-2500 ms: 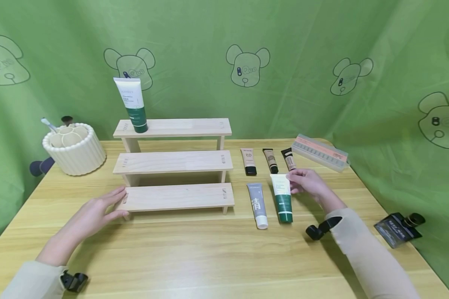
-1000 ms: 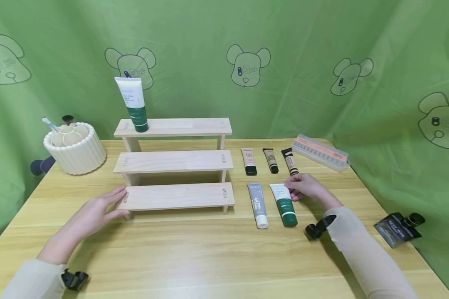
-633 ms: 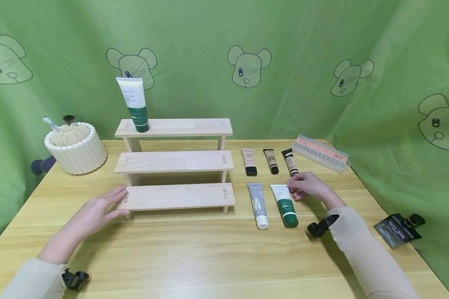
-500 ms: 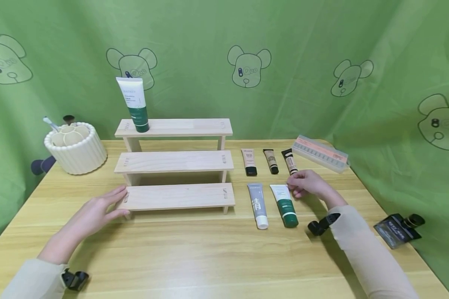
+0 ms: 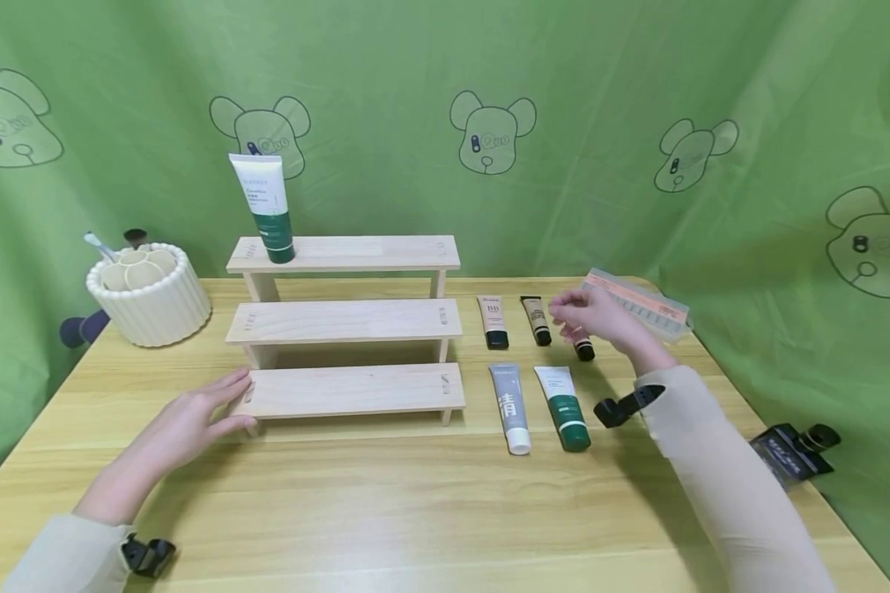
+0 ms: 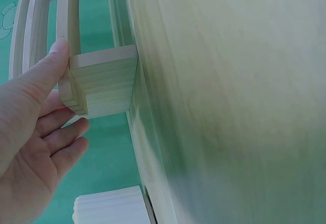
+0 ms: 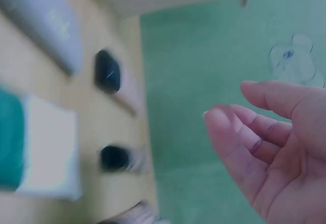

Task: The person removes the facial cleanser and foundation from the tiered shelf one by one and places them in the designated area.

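My left hand (image 5: 185, 424) holds the left end of the lowest step of a three-tier wooden display shelf (image 5: 356, 390); in the left wrist view the thumb (image 6: 53, 61) lies on one side of the board and fingers on the other. Over the small striped tube (image 5: 583, 347) hovers my right hand (image 5: 601, 317), holding nothing, with fingers loosely bent. That tube is mostly hidden beneath it. Beside it lie a small tan tube (image 5: 536, 319) and a pink BB cream tube (image 5: 493, 321). Nearer lie a green-and-white tube (image 5: 564, 408) and a grey-blue tube (image 5: 511, 408).
Another green-and-white tube (image 5: 265, 208) stands on the shelf's top tier. A white ribbed pot (image 5: 152, 305) with brushes is at the back left. A clear flat box (image 5: 671, 323) lies back right, partly behind my hand; a dark bottle (image 5: 786, 453) lies at the right edge.
My right hand has let go of the nearer green-and-white tube, which now lies flat beside the grey-blue one. It has since lifted up and back over the small tubes. My left hand stays put.
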A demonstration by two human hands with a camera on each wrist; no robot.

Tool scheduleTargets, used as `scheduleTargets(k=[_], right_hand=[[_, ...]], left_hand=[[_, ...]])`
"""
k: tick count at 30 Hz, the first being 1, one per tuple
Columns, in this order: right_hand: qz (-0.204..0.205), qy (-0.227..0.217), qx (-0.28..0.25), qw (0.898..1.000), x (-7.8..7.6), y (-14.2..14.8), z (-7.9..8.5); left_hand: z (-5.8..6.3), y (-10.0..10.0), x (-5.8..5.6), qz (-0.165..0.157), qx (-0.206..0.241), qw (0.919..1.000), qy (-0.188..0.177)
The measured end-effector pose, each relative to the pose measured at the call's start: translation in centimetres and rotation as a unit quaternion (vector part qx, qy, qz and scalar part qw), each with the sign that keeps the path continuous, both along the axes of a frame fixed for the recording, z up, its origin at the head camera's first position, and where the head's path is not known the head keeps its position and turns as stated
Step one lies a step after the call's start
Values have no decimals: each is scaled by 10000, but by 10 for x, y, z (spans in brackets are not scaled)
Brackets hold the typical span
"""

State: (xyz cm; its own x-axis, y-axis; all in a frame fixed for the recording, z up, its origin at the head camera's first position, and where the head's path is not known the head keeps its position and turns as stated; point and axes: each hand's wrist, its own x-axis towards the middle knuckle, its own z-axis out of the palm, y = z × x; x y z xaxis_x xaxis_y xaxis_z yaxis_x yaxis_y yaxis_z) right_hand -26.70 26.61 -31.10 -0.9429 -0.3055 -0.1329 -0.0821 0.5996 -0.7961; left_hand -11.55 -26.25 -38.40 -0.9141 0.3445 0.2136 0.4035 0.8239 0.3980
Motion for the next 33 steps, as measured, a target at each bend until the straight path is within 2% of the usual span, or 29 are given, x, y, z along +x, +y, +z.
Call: scheduleTargets(k=[10,15,23,33], right_hand=[[354,534,-131,9979,-7,-54,53],[529,661,-119,9963,-10,-84,72],[891,863,-161,9921,-19,-133,78],[1086,880,-299,9897,-28,-186,87]], left_hand=[[0,0,1,-25,14,9999,104],[0,0,1,-16,9,10000,81],[-1,0,0,1,5,10000,20],[-1,-1,0,8,-2,10000,8]])
